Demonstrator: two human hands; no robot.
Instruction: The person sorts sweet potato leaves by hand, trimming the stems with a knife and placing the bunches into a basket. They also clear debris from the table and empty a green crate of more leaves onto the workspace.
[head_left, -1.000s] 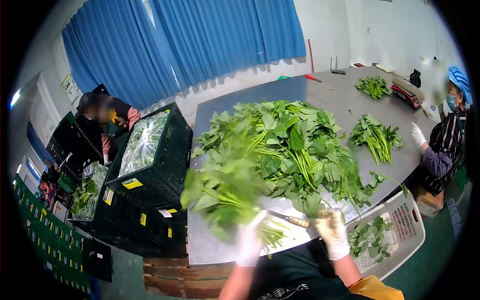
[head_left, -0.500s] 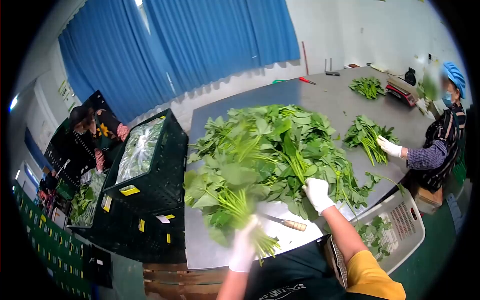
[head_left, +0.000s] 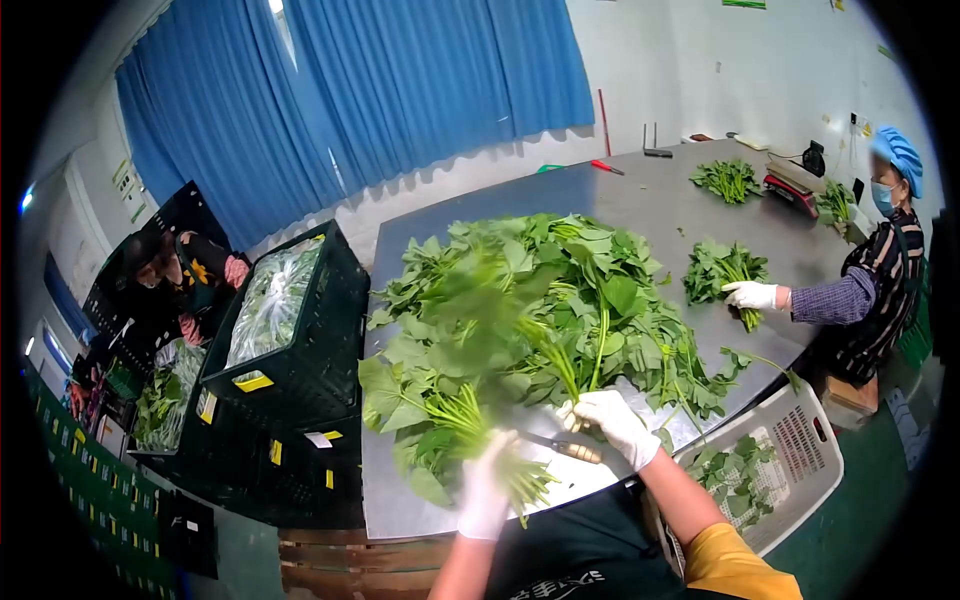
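Note:
Near the table's front edge, my gloved left hand (head_left: 486, 488) is wrapped round a bunch of leafy greens (head_left: 455, 412), whose cut stem ends stick out below the fist. To its right, the fingers of my gloved right hand (head_left: 615, 424) pinch a few green stems (head_left: 568, 375) that rise toward the heap. A knife (head_left: 572, 449) with a wooden handle lies just under my right hand, its blade pointing at the left hand. Beyond both hands spreads a large heap of leafy greens (head_left: 610, 255), partly smeared by motion on its left side.
The metal table (head_left: 420, 510) carries smaller bunches (head_left: 727, 181) and a scale (head_left: 792, 192). On the right, a co-worker's gloved hand (head_left: 752, 295) touches a bunch. A white crate (head_left: 810, 470) stands below the right edge; dark crates (head_left: 300, 372) are stacked left, near another person (head_left: 195, 262).
My right hand has drawn back from the heap toward me and left, bringing stems near the knife. The left hand keeps its bunch. The co-worker's hand has shifted slightly left with a bunch.

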